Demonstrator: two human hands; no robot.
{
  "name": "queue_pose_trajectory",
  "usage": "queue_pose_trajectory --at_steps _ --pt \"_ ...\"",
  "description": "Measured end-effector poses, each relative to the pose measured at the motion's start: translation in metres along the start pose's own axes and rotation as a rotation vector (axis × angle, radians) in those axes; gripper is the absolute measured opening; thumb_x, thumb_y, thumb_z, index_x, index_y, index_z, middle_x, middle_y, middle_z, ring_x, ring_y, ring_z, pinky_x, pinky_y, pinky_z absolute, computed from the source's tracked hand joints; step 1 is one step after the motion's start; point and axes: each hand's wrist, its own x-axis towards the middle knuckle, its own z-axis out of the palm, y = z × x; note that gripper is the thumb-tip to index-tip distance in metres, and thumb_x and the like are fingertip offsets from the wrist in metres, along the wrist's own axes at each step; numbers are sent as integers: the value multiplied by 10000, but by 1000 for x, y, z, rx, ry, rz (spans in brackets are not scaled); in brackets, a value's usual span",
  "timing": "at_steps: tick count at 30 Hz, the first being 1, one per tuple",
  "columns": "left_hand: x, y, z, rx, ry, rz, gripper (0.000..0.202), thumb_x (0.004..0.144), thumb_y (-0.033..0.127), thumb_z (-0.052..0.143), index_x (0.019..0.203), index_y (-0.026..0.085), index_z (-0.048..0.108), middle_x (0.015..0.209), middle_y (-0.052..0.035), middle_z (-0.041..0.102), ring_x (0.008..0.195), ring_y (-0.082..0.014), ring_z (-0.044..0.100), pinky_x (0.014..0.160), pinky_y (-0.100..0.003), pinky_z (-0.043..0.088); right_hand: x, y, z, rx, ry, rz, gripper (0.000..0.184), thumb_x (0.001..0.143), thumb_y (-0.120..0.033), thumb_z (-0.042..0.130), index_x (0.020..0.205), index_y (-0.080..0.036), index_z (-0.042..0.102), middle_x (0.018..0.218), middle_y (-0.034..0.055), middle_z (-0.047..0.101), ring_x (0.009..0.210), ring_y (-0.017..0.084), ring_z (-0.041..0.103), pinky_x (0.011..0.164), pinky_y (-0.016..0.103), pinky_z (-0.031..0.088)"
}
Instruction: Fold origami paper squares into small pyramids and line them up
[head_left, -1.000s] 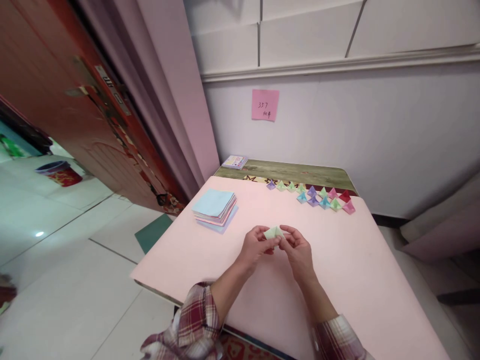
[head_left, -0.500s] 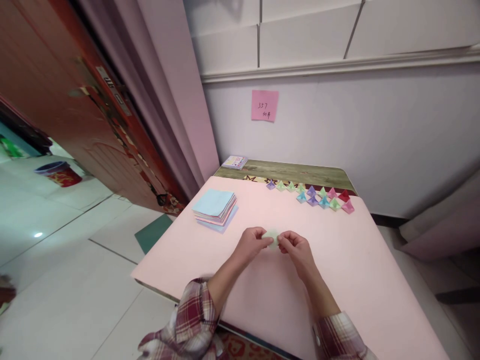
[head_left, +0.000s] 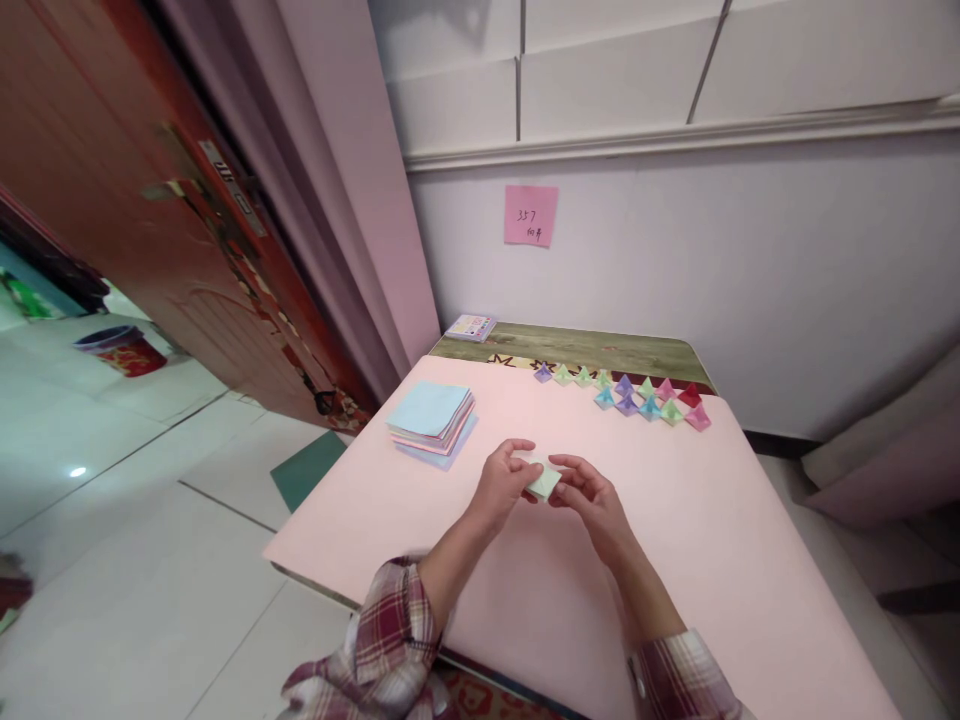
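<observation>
Between my hands, above the pink table cover, is a small folded pale green paper shaped like a square with crease lines. My left hand pinches its left side, thumb on top and fingers behind. At its right edge is my right hand, thumb and fingers curled around the corner with a gap between them; whether it grips the paper or only touches it is hard to see. Left of my hands lies a stack of coloured square paper, light blue on top. Folded paper pieces in several colours stand in two rows beyond my hands.
The pink cover lies over a wooden-patterned table. A small packet rests at the far left corner. A pink note is on the wall. To the left are a red door and a bin.
The green paper has turned so that its square face shows. The fingers of both hands have spread a little, and my right hand's pinch on the paper has loosened.
</observation>
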Motion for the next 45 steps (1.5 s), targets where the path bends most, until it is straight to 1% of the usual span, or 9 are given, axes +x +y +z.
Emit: queue_pose_trajectory --at_steps 2,7,13,21,28,34,39,42,45 --pt "-2 1 0 31 -18 21 432 700 342 724 1041 168 525 598 27 603 512 -129 578 478 -234 457 0 0 -1 -2 -13 -11 342 743 -382 730 1044 -235 659 833 26 674 741 177 615 744 339 502" --pt "-5 3 1 59 -42 76 279 727 344 684 867 190 499 543 49 552 471 -114 540 450 -218 431 1 3 -1 10 -19 -7 247 717 -365 746 909 -221 692 830 32 683 756 178 608 755 329 482" --pt "-7 4 2 99 -42 111 375 738 312 677 1044 207 487 537 76 529 465 -115 540 440 -208 426 0 0 -1 12 -53 -17 219 723 -335 754 891 -223 670 764 4 654 729 158 591 737 301 463" --pt "-6 2 4 53 -105 141 252 764 335 663 804 194 459 546 46 570 465 -114 549 432 -207 419 3 6 -4 -12 11 -63 190 764 -381 725 833 -211 676 753 -1 638 684 144 578 693 285 468" --pt "-6 1 2 1 -73 89 254 726 309 702 777 179 489 540 45 565 452 -103 538 421 -197 397 -1 3 -5 8 -107 -53 213 740 -328 749 896 -220 653 763 3 651 744 159 596 744 290 471" --pt "-7 2 0 53 -116 80 263 740 361 704 789 156 547 588 14 587 500 -123 570 450 -218 419 1 4 -3 -41 -42 -45 217 758 -387 730 837 -200 655 749 8 632 697 156 586 700 291 477" --pt "-10 7 1 65 -179 134 317 852 461 570 808 148 575 640 8 567 562 -106 557 542 -237 456 4 9 -3 -78 69 -87 226 781 -411 709 760 -194 649 683 -7 617 631 136 570 642 271 463" --pt "-12 8 2 92 -235 162 294 799 431 656 842 152 574 694 0 585 625 -115 568 585 -239 463 4 11 -3 -77 128 -115 229 790 -406 703 736 -191 645 652 -8 618 608 130 566 616 264 461" --pt "-12 5 4 136 -229 204 285 763 389 705 810 155 548 695 4 575 628 -110 551 584 -232 454 4 11 -1 -57 163 -133 229 785 -392 713 718 -186 636 631 -9 617 591 122 562 594 254 462"
